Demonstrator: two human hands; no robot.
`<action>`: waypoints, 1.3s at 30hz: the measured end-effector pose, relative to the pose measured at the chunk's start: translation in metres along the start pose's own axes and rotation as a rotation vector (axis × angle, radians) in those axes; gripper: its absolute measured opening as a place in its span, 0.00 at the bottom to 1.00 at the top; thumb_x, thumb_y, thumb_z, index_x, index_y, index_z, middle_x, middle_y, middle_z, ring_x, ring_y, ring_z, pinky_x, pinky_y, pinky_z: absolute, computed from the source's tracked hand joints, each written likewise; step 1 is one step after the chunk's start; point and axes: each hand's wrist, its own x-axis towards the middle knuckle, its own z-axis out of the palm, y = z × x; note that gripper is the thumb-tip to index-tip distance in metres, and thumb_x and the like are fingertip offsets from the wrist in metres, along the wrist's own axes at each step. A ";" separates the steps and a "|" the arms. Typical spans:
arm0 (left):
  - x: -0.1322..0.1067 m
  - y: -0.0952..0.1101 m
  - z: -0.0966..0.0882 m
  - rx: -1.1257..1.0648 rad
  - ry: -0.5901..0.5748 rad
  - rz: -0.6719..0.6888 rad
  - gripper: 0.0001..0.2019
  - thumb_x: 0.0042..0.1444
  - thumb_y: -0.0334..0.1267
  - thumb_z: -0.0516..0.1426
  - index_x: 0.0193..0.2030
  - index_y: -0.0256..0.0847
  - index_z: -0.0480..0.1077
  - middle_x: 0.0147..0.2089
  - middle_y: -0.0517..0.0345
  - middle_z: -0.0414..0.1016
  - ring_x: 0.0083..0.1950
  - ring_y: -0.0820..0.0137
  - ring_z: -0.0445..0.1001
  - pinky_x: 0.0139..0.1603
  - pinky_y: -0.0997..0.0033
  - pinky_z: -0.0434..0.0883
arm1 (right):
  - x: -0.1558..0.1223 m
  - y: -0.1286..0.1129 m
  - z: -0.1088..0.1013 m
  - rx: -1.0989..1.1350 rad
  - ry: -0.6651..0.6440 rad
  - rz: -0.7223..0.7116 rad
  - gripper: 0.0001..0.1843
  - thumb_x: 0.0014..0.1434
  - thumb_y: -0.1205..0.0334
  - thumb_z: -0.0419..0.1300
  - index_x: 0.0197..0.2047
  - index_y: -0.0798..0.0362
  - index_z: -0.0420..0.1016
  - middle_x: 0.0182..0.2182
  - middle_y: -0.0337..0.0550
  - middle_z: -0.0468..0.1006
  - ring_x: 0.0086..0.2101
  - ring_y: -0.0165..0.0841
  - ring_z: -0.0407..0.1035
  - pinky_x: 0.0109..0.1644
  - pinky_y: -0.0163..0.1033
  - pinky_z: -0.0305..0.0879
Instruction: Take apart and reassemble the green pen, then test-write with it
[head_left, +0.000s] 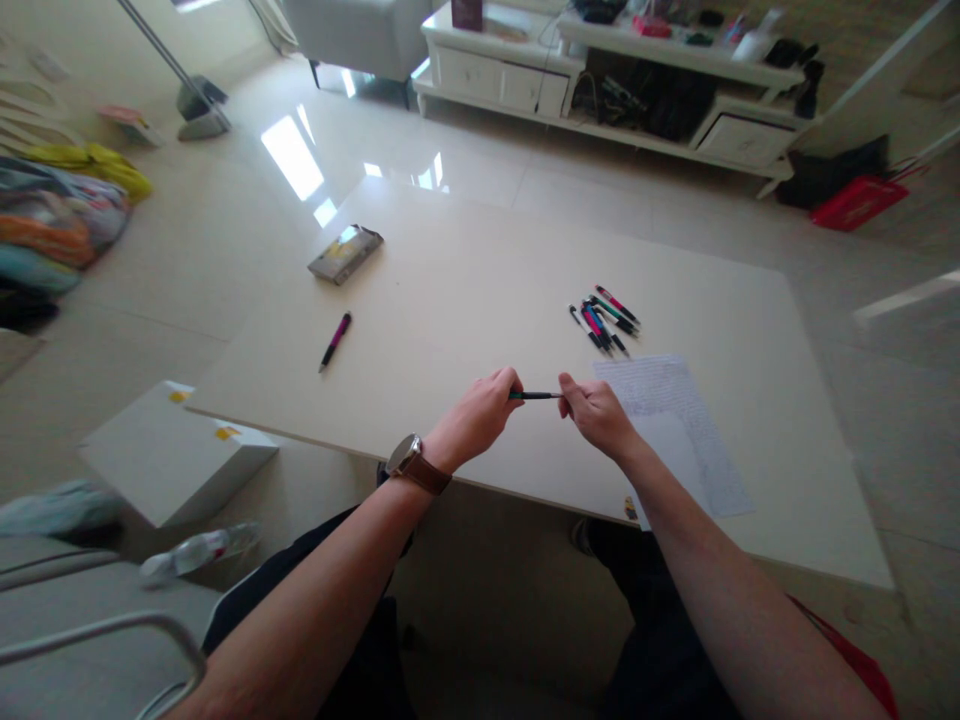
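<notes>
Above the near edge of the white table (465, 300), both my hands are closed on one dark pen (538, 395) with a bit of green. My left hand (487, 405) grips its left end, and a watch (405, 455) with a brown strap is on that wrist. The fingers of my right hand (596, 410) pinch the thin right tip. A pile of several pens (604, 320) lies beyond my right hand. Lined paper with writing (694, 430) lies partly under my right forearm. To the left rests a single purple-and-black pen (336, 341).
A flat grey box (346, 253) lies at the table's far left. On the floor at left stand a white box (180, 450) and a plastic bottle (202, 550). A white TV cabinet (510, 80) and a grey armchair (356, 35) stand beyond the table.
</notes>
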 end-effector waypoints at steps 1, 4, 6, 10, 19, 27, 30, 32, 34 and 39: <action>0.000 0.000 0.000 0.003 0.002 -0.005 0.01 0.64 0.35 0.54 0.41 0.41 0.64 0.42 0.55 0.72 0.41 0.67 0.69 0.43 0.65 0.67 | 0.000 0.000 -0.001 0.027 0.002 0.002 0.31 0.66 0.39 0.48 0.23 0.53 0.71 0.15 0.37 0.64 0.19 0.29 0.60 0.26 0.36 0.55; 0.000 0.000 0.000 0.008 0.000 -0.022 0.01 0.65 0.35 0.54 0.41 0.41 0.64 0.42 0.55 0.72 0.41 0.67 0.69 0.42 0.65 0.66 | 0.001 0.001 -0.002 0.083 -0.030 -0.039 0.20 0.60 0.43 0.60 0.36 0.53 0.75 0.24 0.39 0.73 0.25 0.30 0.67 0.28 0.35 0.59; 0.000 -0.001 0.000 0.009 -0.001 -0.020 0.01 0.65 0.34 0.54 0.41 0.41 0.64 0.42 0.55 0.72 0.40 0.67 0.69 0.42 0.65 0.66 | 0.001 0.000 -0.002 0.063 -0.037 -0.068 0.17 0.59 0.46 0.62 0.37 0.52 0.75 0.27 0.39 0.75 0.26 0.31 0.67 0.28 0.35 0.59; 0.000 0.000 0.001 0.001 -0.003 -0.005 0.02 0.64 0.35 0.55 0.41 0.41 0.64 0.42 0.55 0.73 0.41 0.67 0.69 0.43 0.65 0.67 | -0.001 -0.003 0.002 -0.048 -0.022 -0.075 0.26 0.67 0.45 0.51 0.24 0.53 0.69 0.17 0.36 0.64 0.21 0.29 0.60 0.27 0.37 0.53; 0.000 0.001 0.000 0.012 -0.002 -0.010 0.02 0.65 0.35 0.54 0.41 0.41 0.65 0.41 0.55 0.72 0.40 0.68 0.69 0.42 0.66 0.67 | 0.000 -0.001 0.002 -0.021 -0.011 -0.093 0.18 0.61 0.46 0.60 0.30 0.51 0.71 0.22 0.37 0.70 0.24 0.30 0.62 0.29 0.36 0.55; 0.001 0.003 -0.003 0.011 -0.018 0.029 0.02 0.61 0.32 0.57 0.38 0.41 0.67 0.42 0.56 0.71 0.40 0.69 0.69 0.42 0.68 0.68 | -0.003 -0.002 0.001 -0.141 -0.074 -0.073 0.24 0.67 0.49 0.52 0.23 0.52 0.70 0.16 0.37 0.67 0.22 0.30 0.61 0.29 0.37 0.53; 0.002 0.008 0.002 0.048 -0.035 0.095 0.04 0.60 0.28 0.56 0.39 0.41 0.68 0.44 0.56 0.70 0.41 0.70 0.70 0.43 0.69 0.68 | -0.007 0.001 0.002 -0.209 -0.082 -0.145 0.12 0.63 0.56 0.57 0.31 0.51 0.78 0.27 0.42 0.78 0.29 0.33 0.69 0.35 0.38 0.60; 0.003 0.013 0.010 0.065 -0.064 0.137 0.07 0.60 0.26 0.53 0.42 0.42 0.67 0.43 0.56 0.70 0.40 0.70 0.70 0.42 0.70 0.68 | -0.012 0.002 0.003 -0.166 -0.114 -0.178 0.08 0.61 0.59 0.59 0.39 0.50 0.80 0.33 0.43 0.81 0.33 0.35 0.73 0.38 0.38 0.64; 0.004 0.021 0.019 0.080 -0.102 0.178 0.09 0.60 0.25 0.52 0.44 0.42 0.66 0.42 0.56 0.70 0.39 0.70 0.71 0.41 0.70 0.69 | -0.018 0.002 0.001 -0.124 -0.175 -0.167 0.08 0.61 0.59 0.60 0.40 0.50 0.80 0.32 0.42 0.82 0.32 0.35 0.74 0.37 0.38 0.65; 0.010 0.034 0.042 0.138 0.019 0.246 0.18 0.58 0.28 0.57 0.54 0.43 0.63 0.54 0.50 0.67 0.53 0.63 0.70 0.55 0.61 0.71 | -0.033 0.012 -0.024 -0.118 -0.139 -0.045 0.06 0.60 0.65 0.59 0.38 0.49 0.77 0.28 0.40 0.82 0.32 0.36 0.76 0.40 0.40 0.67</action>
